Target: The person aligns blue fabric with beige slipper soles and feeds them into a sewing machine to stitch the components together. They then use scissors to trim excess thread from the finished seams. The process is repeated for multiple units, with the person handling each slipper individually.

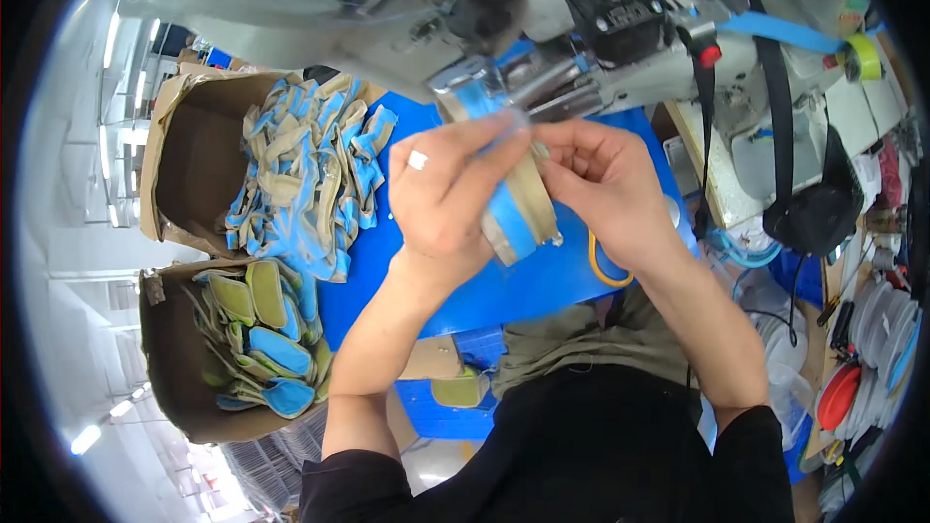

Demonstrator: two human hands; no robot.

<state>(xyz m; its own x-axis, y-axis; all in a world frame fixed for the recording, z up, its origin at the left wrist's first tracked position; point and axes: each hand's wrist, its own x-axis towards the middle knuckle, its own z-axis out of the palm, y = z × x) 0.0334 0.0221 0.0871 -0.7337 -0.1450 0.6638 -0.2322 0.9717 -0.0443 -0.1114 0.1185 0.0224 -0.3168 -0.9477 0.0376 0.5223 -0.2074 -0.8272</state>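
Left hand (441, 199) and right hand (605, 184) both pinch a beige fabric piece with blue edge binding (518, 208), feeding it at the grey sewing machine head (542, 29); steady alignment seems needed next.

Two open cardboard boxes at left: upper box (179, 150) spilling tangled blue-and-tan fabric pieces (310, 174), lower box (165, 358) holding flatter green and blue padded pieces (257, 334). Blue work surface (542, 286) between. Black strap (775, 107) hanging at right; yellow tape roll (865, 56) near top right; red disc (839, 395) low right.
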